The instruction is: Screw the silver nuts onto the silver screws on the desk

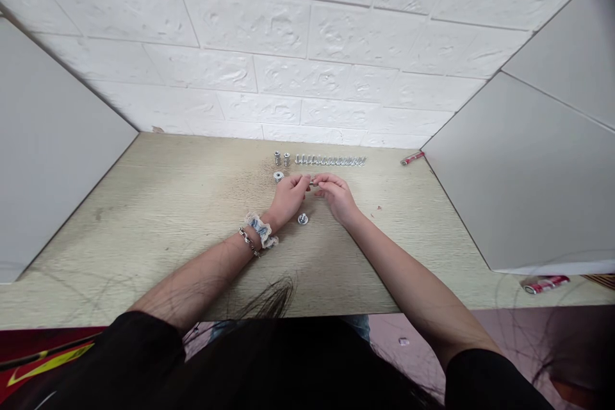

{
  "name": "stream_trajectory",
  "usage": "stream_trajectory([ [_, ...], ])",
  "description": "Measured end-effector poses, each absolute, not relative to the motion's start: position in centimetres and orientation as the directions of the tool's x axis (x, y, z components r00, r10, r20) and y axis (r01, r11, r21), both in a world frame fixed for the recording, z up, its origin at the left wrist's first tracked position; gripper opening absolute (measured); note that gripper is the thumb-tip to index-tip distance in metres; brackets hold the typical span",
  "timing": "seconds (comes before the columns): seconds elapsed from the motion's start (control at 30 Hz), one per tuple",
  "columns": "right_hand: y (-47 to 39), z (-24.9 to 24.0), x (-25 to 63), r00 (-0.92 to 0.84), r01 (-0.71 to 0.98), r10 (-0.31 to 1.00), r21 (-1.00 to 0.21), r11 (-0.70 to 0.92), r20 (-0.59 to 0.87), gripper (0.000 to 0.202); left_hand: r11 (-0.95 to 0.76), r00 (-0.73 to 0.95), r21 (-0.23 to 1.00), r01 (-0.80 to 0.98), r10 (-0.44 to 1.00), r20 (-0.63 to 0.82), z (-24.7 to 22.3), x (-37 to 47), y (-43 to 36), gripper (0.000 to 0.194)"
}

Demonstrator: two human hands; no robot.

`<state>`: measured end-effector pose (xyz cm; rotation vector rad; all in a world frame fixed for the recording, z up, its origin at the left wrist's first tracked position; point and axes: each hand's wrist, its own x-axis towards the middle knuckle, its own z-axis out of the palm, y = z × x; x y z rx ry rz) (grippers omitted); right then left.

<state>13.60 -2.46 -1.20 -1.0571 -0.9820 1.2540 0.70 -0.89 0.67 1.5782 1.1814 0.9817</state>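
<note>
My left hand (289, 196) and my right hand (339, 197) meet near the middle of the table. Their closed fingertips pinch a small silvery metal fastener (312, 183) from both sides; fingers cover much of it, so its exact kind is unclear. Beyond them a row of several small screws (331, 161) stands along the back. Two cylindrical metal fittings (282, 159) are upright left of that row. A round metal fitting with a hole (278, 177) sits just behind my left hand. Closer to me, a flanged metal piece with a stem (302, 219) rests between my forearms.
A white brick-pattern wall (281, 70) closes off the back of the wooden table (192, 192). Grey-white panels stand left (52, 147) and right (533, 173). One red battery (412, 158) lies by the right panel, another (546, 284) near the front edge. Dark specks dot the tabletop.
</note>
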Motion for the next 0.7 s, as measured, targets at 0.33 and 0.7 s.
stream_trajectory([
  [0.33, -2.3, -1.8, 13.6, 0.090, -0.100, 0.996, -0.994, 0.038, 0.029, 0.037, -0.107, 0.208, 0.976, 0.188, 0.976, 0.067, 1.1, 0.8, -1.0, 0.034],
  [0.7, -2.1, -2.1, 13.4, 0.080, -0.062, 0.997, -0.998, 0.003, -0.002, 0.051, -0.131, 0.324, 0.975, 0.178, 0.944, 0.068, 0.9, 0.8, -1.0, 0.037],
])
